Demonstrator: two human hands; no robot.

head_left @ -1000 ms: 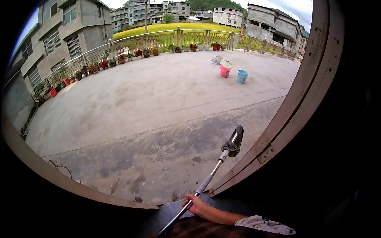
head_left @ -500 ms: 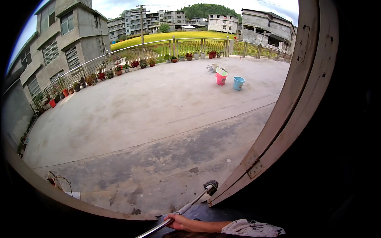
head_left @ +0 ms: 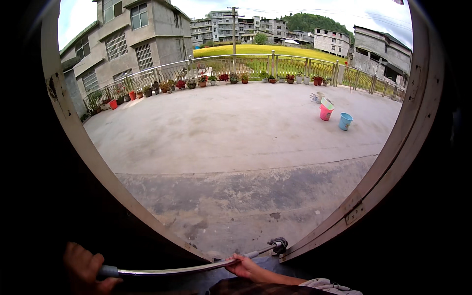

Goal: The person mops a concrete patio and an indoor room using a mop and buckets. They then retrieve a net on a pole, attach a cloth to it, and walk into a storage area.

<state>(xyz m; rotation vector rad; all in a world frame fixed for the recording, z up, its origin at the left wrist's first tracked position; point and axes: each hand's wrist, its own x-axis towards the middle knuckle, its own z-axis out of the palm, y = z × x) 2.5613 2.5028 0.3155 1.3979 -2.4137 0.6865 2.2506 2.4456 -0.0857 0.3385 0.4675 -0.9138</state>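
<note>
A long mop (head_left: pixel 169 271) with a silver pole lies nearly level across the bottom of the view. My right hand (head_left: pixel 241 266) is closed around the pole near its grey sleeve. Toward the lower left, in shadow, my left hand (head_left: pixel 87 269) grips the grey handle end. The dark, shaggy mop head (head_left: pixel 278 245) sits at the doorway's threshold, by the foot of the right door post. A patterned light sleeve (head_left: pixel 327 286) shows on my right arm.
A wooden door frame (head_left: pixel 388 162) surrounds the opening. Outside, a concrete terrace (head_left: pixel 221 132) holds a pink bucket (head_left: pixel 325 113) and a blue bucket (head_left: pixel 345 121) on the right. Several potted plants (head_left: pixel 191 84) line the metal railing (head_left: pixel 221 67). Dark interior lies on both sides.
My view has turned left, so the terrace appears farther right. My left hand has come into sight on the handle end. The mop's pole now lies flatter across the view.
</note>
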